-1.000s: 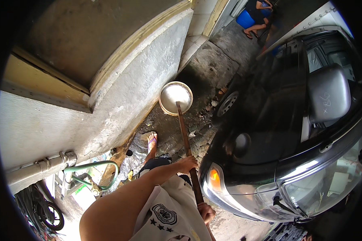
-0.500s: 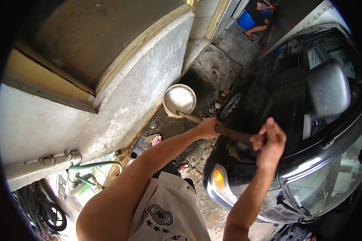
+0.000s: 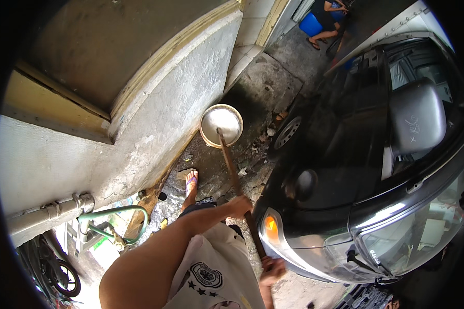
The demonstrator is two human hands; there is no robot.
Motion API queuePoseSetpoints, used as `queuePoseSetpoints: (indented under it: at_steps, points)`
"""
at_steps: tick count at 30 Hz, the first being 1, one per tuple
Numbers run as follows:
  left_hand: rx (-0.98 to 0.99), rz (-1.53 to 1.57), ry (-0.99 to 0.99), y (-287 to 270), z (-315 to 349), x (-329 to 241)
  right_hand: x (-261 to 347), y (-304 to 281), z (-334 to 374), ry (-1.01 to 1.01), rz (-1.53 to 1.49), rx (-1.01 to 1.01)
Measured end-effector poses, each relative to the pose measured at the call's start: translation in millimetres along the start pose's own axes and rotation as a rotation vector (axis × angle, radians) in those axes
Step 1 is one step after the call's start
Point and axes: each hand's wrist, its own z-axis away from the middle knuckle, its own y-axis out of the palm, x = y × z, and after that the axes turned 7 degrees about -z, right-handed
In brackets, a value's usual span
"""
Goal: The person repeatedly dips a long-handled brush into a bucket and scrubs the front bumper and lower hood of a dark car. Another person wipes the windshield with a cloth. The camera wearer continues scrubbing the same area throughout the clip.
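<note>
Wooden pole (image 3: pixel 235 177) clamped in both hands' grip, pan (image 3: pixel 221 125) squeezed between wall (image 3: pixel 160 129) and car (image 3: pixel 355 170).

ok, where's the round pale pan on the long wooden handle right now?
In the head view, the round pale pan sits upper centre, over wet ground between the grey concrete wall on the left and the black car's front wheel on the right.

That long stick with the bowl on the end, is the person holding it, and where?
Yes. Both hands grip the stick: left hand mid-shaft, right hand near the end away from the bowl.

Grey plastered wall (image 3: pixel 154 118) left, black car (image 3: pixel 355 170) right, wet concrete ground (image 3: pixel 265 87) between.
</note>
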Motion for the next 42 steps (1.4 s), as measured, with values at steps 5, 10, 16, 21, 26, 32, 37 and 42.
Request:
queuePoseSetpoints:
  at_steps: [5, 10, 16, 21, 26, 32, 37, 42]
  points:
    - [-0.282, 0.140, -0.124, -122.2, -69.1, -46.8, 166.8, 53.6, -116.5, -0.251, -0.021, 0.050]
    - [-0.490, 0.304, -0.288, -191.2, -87.9, -42.6, 243.1, 164.1, -183.3, -0.116, 0.104, 0.286]
    - [-0.477, 0.279, -0.256, -133.4, -59.6, 36.7, 134.1, 164.2, -177.5, -0.152, 0.008, 0.355]
    - [-0.240, 0.182, -0.093, -17.8, -19.5, 19.1, 27.9, 29.1, -60.0, -0.093, -0.074, 0.090]
    - [0.182, -0.132, 0.046, 20.3, 8.1, -8.4, -20.8, -26.6, 11.2, -0.036, -0.006, 0.123]
    - [0.130, 0.095, -0.045, -108.0, -92.9, -22.7, 122.6, 11.3, -137.5, -0.097, -0.143, -0.011]
    - [0.223, 0.243, -0.138, -219.4, -144.2, 10.4, 200.3, 134.6, -241.8, -0.086, -0.146, 0.037]
    - [-0.093, 0.266, -0.236, -177.5, -91.6, 73.7, 137.5, 192.6, -208.5, -0.186, -0.015, 0.122]
